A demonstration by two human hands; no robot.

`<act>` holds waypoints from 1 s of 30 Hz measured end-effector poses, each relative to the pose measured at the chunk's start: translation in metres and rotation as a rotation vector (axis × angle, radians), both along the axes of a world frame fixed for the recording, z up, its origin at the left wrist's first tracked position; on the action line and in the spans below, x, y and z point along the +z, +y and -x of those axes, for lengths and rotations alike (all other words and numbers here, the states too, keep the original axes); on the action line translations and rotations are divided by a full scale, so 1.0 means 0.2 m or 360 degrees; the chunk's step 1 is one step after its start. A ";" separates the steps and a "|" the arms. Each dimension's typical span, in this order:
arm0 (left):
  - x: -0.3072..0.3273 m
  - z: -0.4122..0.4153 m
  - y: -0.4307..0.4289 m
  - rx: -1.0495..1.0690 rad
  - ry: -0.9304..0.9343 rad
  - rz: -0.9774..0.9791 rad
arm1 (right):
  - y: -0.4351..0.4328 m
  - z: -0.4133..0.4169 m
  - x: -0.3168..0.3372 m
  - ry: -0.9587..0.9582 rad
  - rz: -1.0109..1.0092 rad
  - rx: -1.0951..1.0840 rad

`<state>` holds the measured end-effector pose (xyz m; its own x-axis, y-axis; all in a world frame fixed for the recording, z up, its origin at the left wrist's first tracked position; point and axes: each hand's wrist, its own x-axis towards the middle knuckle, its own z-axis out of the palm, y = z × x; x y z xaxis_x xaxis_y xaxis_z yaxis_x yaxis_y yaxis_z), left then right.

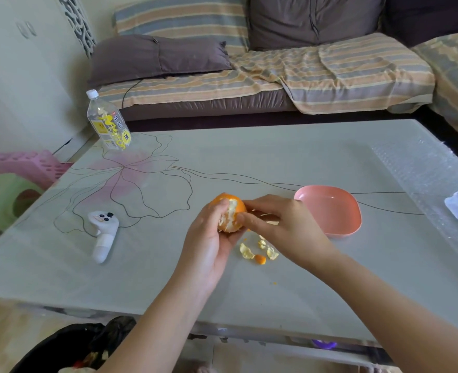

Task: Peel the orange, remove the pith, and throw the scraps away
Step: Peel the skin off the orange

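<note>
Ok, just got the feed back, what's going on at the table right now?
A person is midway through peeling. The left hand grips a small round partly peeled orange above the pale glass table, while the right hand pinches at its rind beside the exposed white pith. Small torn peel scraps lie on the table under the hands, not yet binned. A shallow pink plastic dish on the right is empty, and a black bin bag sits below the near edge.

The round orange fruit [231, 214], partly peeled with pale pith showing, sits gripped in the left hand [209, 246]. Small curled peel scraps [258, 251] lie on the grey tabletop [249, 162] just beneath.
</note>
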<state>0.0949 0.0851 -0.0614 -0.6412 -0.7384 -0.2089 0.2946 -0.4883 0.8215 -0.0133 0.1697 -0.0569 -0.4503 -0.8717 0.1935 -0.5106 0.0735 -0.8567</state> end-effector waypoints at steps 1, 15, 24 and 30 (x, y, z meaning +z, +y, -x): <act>0.00 0.00 0.00 0.0018 -0.0008 0.0048 | 0.01 0.00 0.00 0.0053 0.0006 -0.0022; -0.04 0.02 0.08 0.0088 -0.0204 0.0486 | 0.05 -0.04 -0.01 0.0524 0.0060 -0.0144; -0.05 0.02 0.09 0.0073 -0.0205 0.0503 | 0.04 -0.06 -0.03 0.0702 0.0031 -0.0214; -0.04 0.00 0.06 0.0022 -0.0181 0.0463 | 0.04 -0.05 -0.02 0.0562 0.0054 -0.0164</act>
